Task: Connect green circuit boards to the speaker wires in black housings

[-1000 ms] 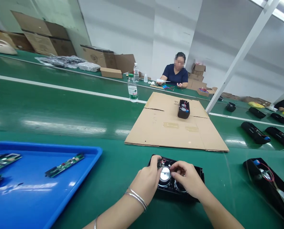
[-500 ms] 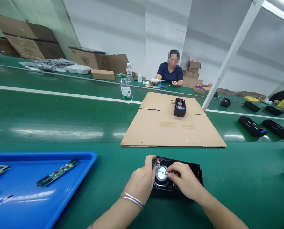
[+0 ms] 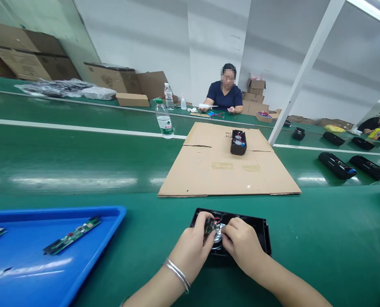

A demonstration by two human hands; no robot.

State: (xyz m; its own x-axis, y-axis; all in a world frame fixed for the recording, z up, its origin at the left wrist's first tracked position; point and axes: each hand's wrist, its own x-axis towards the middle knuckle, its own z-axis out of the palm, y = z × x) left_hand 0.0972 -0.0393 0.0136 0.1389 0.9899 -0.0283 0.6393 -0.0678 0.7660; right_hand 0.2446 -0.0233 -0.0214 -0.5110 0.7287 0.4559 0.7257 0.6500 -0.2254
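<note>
My left hand [image 3: 193, 245] is pinching a small circuit board [image 3: 210, 226] between thumb and fingers over the black speaker housing [image 3: 263, 238], which is lying on the green desk [image 3: 145, 251] just in front of the cardboard sheet [image 3: 228, 170]. My right hand [image 3: 243, 243] is bringing its thumb and forefinger together beside the board, above the silver speaker [image 3: 217, 239]; I cannot tell what they are gripping.

From my feed, a white wall [image 3: 164, 38] spans the top, a slanted white post [image 3: 308, 68] crossing upper right; glossy green tabletops [image 3: 65, 157] reflect light.
</note>
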